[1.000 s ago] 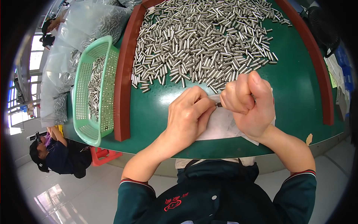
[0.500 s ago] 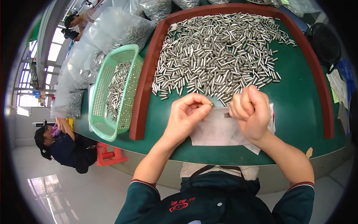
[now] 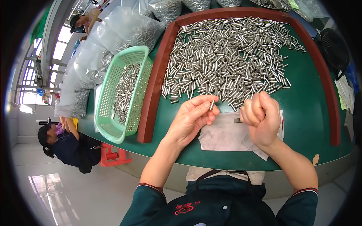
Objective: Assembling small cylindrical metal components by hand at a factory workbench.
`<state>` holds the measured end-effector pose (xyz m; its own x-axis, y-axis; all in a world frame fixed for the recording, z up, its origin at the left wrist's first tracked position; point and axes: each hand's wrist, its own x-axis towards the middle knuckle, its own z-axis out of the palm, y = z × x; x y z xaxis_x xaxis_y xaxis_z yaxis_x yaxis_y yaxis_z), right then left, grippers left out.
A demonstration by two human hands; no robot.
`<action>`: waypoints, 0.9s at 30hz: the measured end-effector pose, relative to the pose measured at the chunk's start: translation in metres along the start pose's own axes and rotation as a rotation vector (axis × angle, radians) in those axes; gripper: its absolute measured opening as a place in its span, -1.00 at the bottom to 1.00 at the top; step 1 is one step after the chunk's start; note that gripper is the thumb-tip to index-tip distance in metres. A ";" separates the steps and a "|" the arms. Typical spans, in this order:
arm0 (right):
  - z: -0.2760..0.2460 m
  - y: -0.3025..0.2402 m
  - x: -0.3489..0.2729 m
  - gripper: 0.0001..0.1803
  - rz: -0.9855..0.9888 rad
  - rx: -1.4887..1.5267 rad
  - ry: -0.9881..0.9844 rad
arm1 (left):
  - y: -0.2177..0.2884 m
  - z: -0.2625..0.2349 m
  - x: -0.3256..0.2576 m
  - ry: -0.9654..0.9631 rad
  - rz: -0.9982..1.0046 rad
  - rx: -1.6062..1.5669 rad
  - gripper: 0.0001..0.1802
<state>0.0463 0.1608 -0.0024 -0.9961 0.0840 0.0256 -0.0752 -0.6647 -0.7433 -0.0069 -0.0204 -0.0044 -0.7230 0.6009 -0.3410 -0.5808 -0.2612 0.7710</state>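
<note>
Metal pin (image 3: 212,104) is pinched upright by the left hand (image 3: 194,116) at frame centre, above the white cloth (image 3: 226,133). A small dark tool (image 3: 237,120) is gripped in the right hand (image 3: 261,118), a closed fist.

Clear plastic bags (image 3: 113,41): several heaped at the table's far left, beyond the green basket; transparent, crinkled, filled with silvery metal cylinders.
More bags (image 3: 169,7): along the far edge behind the brown-rimmed tray; same clear film, same grey contents.
Lower bag (image 3: 73,101): at the table's left edge, clear, partly filled.
Paper slips (image 3: 345,92): far right edge; white and pale green, markings illegible.
Screens, signs: none seen.
</note>
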 end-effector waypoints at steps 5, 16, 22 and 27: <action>-0.001 0.001 0.002 -0.53 0.005 0.036 0.025 | 0.000 -0.001 0.001 0.015 -0.007 -0.004 -0.72; -0.003 -0.001 0.001 -0.52 0.030 0.055 0.035 | 0.007 -0.008 0.003 0.412 0.442 0.795 -0.93; -0.001 -0.001 0.002 -0.54 0.048 0.006 0.047 | 0.001 -0.004 0.006 0.490 0.595 1.419 -0.80; -0.002 -0.005 0.001 -0.53 0.047 0.045 0.065 | -0.006 0.004 0.009 0.482 0.562 1.513 -0.88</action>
<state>0.0461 0.1653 0.0003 -0.9937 0.0989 -0.0535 -0.0315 -0.7018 -0.7117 -0.0089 -0.0104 -0.0101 -0.9078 0.3475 0.2347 0.4191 0.7330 0.5357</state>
